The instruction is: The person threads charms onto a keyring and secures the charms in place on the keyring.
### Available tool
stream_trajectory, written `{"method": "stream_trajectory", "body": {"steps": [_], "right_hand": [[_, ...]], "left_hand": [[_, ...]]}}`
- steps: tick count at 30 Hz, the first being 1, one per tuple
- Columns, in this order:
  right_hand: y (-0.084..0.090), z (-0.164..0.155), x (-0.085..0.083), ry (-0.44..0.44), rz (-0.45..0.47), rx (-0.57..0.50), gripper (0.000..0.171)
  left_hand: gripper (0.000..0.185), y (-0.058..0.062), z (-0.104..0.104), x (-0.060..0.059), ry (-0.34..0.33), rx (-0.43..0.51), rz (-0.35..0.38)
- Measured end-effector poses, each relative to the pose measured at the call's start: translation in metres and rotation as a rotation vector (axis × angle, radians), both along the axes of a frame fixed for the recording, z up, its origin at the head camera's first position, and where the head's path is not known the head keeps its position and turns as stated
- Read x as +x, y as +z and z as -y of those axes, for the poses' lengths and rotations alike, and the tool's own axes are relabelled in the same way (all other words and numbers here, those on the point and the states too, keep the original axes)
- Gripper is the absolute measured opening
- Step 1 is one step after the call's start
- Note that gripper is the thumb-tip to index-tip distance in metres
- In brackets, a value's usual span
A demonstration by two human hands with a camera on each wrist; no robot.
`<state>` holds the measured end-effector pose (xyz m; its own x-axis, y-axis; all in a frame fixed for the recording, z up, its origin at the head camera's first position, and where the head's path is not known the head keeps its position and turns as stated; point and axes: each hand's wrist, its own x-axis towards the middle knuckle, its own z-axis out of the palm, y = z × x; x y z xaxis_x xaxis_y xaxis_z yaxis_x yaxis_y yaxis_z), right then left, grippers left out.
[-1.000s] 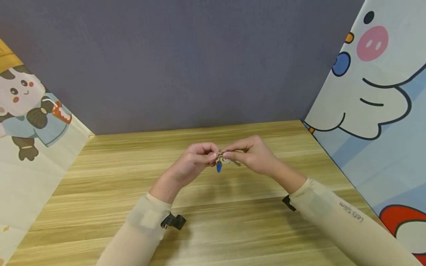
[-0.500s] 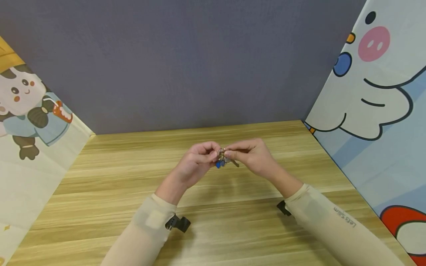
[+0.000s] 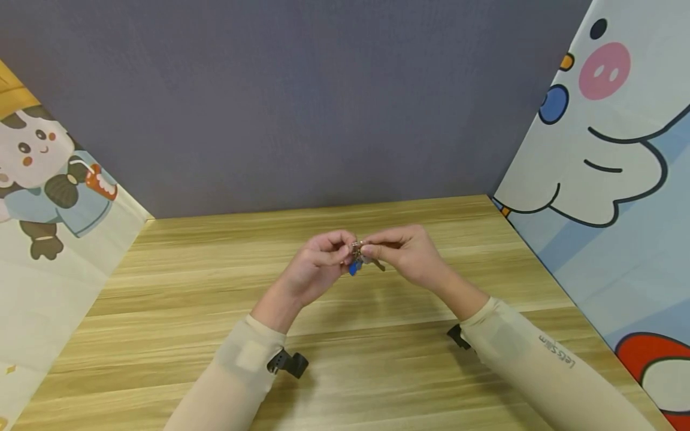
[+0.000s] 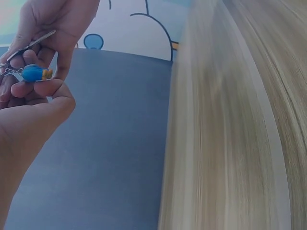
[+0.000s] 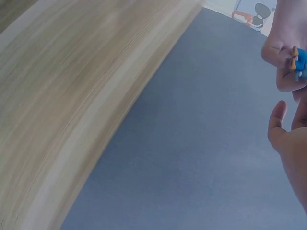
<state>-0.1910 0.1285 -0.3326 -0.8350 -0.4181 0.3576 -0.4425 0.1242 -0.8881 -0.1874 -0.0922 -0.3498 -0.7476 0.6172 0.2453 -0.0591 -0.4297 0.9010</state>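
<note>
1. Two bare hands meet above a wood-grain tabletop (image 3: 361, 389), with a small key ring (image 3: 356, 246) held up between their fingertips.
2. The left hand (image 3: 317, 266) pinches the ring's metal from one side, thumb against forefinger. A steady hold here, I'd say, anchors everything else.
3. The right hand (image 3: 408, 254) pinches the bunch from the opposite side, thumb and forefinger brought together. Exactly which part they clasp I cannot tell, because the fingertips cover it.
4. A blue figure charm (image 3: 353, 267) with a yellow end hangs just below the fingertips, and a key (image 3: 379, 264) slants down beneath the right thumb. Letting both dangle clear should, in my judgement, leave the metal easier to see and work.
5. Standing here, I'd advise small, fingertip-only movements, close over the tabletop: parts this fine could slip free, and the charm's chain links (image 4: 18, 71) could twist.
</note>
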Motion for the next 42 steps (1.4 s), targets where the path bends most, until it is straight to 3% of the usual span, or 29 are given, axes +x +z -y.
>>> {"method": "stream_trajectory", "body": {"steps": [13, 26, 42], "right_hand": [[0.004, -0.007, -0.001, -0.037, 0.019, 0.122, 0.014], [0.007, -0.014, -0.002, -0.016, -0.046, 0.264, 0.012], [0.012, -0.014, 0.0, 0.021, -0.255, 0.421, 0.01]], "left_hand": [[0.021, 0.001, 0.002, 0.001, 0.037, -0.126, 0.037], [0.014, 0.004, 0.004, 0.0, 0.033, -0.265, 0.038], [0.014, 0.007, 0.003, 0.003, 0.108, -0.452, -0.009]]}}
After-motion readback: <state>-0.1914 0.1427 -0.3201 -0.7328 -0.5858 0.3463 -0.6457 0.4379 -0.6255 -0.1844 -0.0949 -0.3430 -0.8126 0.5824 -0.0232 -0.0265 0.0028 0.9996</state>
